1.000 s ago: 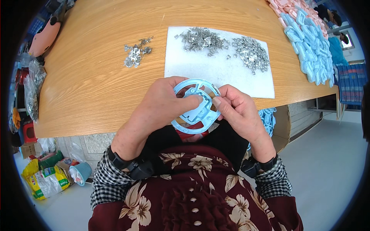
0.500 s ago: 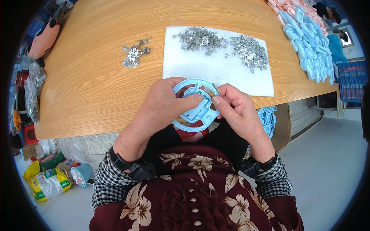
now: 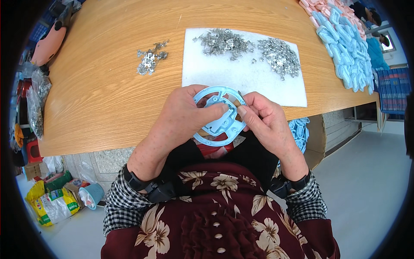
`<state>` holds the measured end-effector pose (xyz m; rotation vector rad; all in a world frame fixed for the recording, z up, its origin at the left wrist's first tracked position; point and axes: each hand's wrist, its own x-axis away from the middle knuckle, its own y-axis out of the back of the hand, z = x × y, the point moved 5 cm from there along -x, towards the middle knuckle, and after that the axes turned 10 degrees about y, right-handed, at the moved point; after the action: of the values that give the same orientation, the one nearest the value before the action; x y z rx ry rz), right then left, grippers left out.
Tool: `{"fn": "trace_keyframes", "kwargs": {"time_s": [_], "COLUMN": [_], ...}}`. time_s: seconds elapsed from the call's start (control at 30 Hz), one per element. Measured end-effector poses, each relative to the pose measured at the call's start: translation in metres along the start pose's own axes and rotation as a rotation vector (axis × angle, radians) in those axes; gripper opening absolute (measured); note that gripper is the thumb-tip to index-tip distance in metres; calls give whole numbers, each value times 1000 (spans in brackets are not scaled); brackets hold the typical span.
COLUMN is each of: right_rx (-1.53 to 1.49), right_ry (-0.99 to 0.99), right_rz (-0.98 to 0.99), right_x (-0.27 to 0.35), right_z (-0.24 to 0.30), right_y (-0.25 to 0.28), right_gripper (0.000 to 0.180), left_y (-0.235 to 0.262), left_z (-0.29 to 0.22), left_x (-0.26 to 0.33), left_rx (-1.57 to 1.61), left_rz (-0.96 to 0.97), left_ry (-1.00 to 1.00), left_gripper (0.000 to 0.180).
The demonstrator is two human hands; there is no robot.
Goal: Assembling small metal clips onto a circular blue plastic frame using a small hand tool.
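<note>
A light blue plastic toy steering wheel part (image 3: 219,125), round with spokes and a recessed hub, is held over my lap at the table's near edge. My left hand (image 3: 181,113) grips its left side, the thumb pressed onto the hub. At the right rim my right hand (image 3: 265,121) is closed, thumb and forefinger pinching the ring. Whether a small piece sits under the fingers is hidden. Beyond my hands a white foam sheet (image 3: 207,71) bears two heaps of small metal clips, the left heap (image 3: 226,43) and the right heap (image 3: 279,59).
A smaller scatter of metal pieces (image 3: 148,61) lies on the wooden table (image 3: 99,99). Blue plastic parts (image 3: 345,52) and pink ones (image 3: 336,15) are piled at the far right. Under the table's right side stands a cardboard box (image 3: 317,136). Plastic bags (image 3: 35,103) line the left edge.
My hands and the blue part have shifted very slightly away from me. The left thumb still presses on the hub, and the grip looks the same.
</note>
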<state>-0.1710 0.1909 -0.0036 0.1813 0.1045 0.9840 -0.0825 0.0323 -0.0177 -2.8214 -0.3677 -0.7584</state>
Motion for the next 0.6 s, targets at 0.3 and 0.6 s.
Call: {"fn": "trace_keyframes", "kwargs": {"time_s": [0.3, 0.6], "right_rx": [18, -6], "right_ry": [1, 19], "right_rz": [2, -9], "right_x": [-2, -3], "right_z": [1, 6], "right_y": [-1, -4], "right_gripper": [15, 16], "left_y": [2, 2], "left_z": [1, 2], "left_x": [0, -1], "left_rx": [-18, 12], "left_rz": [-55, -57], "left_ry": [11, 0], "left_gripper": [29, 24]}}
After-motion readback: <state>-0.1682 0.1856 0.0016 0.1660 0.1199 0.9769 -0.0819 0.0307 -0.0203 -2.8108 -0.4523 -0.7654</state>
